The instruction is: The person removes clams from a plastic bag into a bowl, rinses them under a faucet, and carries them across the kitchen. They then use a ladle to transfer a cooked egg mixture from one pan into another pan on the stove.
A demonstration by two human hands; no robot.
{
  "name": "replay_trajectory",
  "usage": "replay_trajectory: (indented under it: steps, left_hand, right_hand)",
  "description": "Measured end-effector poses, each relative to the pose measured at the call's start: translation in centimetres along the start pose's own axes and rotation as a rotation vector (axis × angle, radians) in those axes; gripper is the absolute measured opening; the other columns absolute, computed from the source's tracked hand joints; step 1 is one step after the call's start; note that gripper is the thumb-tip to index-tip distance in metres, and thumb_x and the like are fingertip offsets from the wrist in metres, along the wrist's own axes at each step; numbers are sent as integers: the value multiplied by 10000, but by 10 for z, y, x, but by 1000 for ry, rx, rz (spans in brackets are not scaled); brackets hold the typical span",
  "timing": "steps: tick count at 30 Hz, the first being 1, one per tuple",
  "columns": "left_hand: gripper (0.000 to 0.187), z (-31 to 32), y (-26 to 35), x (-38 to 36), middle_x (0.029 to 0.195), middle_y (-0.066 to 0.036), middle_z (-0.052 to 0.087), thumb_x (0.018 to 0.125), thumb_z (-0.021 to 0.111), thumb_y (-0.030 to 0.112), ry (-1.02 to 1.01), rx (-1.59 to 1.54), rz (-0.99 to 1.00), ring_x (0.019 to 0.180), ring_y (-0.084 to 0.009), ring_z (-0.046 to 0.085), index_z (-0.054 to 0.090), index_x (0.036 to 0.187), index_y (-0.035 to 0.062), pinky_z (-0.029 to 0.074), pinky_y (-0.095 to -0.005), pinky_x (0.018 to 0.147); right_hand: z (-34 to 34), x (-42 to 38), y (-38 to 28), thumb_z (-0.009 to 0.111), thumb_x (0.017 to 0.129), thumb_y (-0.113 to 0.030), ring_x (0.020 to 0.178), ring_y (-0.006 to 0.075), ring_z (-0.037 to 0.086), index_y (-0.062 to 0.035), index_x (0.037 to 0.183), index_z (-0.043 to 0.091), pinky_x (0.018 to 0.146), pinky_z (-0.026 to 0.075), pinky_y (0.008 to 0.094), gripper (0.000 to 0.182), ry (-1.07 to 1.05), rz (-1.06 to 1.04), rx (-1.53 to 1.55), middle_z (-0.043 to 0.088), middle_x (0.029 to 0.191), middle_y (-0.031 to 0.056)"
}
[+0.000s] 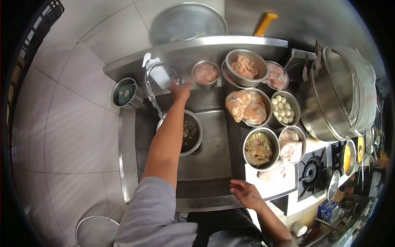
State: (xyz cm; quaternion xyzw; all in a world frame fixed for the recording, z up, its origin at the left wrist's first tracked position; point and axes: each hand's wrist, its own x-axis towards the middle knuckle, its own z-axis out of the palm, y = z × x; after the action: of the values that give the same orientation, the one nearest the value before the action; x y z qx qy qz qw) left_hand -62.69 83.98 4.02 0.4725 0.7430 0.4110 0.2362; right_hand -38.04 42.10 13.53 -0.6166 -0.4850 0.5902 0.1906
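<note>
My left hand (180, 90) reaches across the steel sink (214, 156) to the tap handle (177, 81) and grips it. Water pours from the curved tap (149, 84) into a metal bowl (196, 123) in the sink, which holds dark pieces. My right hand (245, 192) rests flat on the sink's front edge with its fingers spread, holding nothing.
Right of the sink stand several metal bowls: raw meat (245, 66), bagged chicken (247, 108), white balls (283, 108), mixed meat (258, 149). A large steel pot (341, 94) sits at right beside a gas burner (312, 173). A small tin (126, 94) stands left of the tap.
</note>
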Motion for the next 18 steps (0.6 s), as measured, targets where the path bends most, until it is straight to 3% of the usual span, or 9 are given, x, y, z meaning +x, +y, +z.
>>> replay_trajectory:
  steps: [3,6,7,9,18]
  left_hand:
    - [760,-6,4,-5,1308,-223,469,698,796,364,37,173,42,1171,-375,514,489,1305,23,454,-438,952]
    - [540,-20,-15,5,1259,-173,522,774,717,386,-82,149,153,1122,-385,545,598,1204,82,482,-454,897]
    - [540,-24,-7,-4,1259,-173,522,774,717,386,-88,155,153,1122,-385,545,598,1204,82,482,-454,897]
    - [562,-29,10,-19,1237,-172,524,810,670,439,4,470,297,1123,-372,548,574,1222,69,483,-465,892]
    - [570,-31,20,-21,1252,-170,507,846,626,451,-89,562,260,1131,-372,542,536,1248,58,457,-476,936]
  right_hand:
    - [-3,-7,9,637,913,-180,1018,229,659,-2,1240,558,870,513,322,381,34,-10,46,676,1087,167]
    - [-6,-13,4,637,913,-188,1010,252,664,-7,1241,559,860,516,328,383,51,-45,76,674,1084,176]
    - [-7,-14,3,637,913,-188,1010,252,664,-7,1241,559,860,516,328,383,51,-40,83,674,1084,176]
    - [-5,-17,3,633,915,-193,1016,267,663,-7,1242,558,859,517,336,384,62,-77,68,674,1079,185]
    - [-11,-17,-4,627,918,-207,1043,281,653,-3,1244,554,866,514,349,392,36,-34,10,658,1108,200]
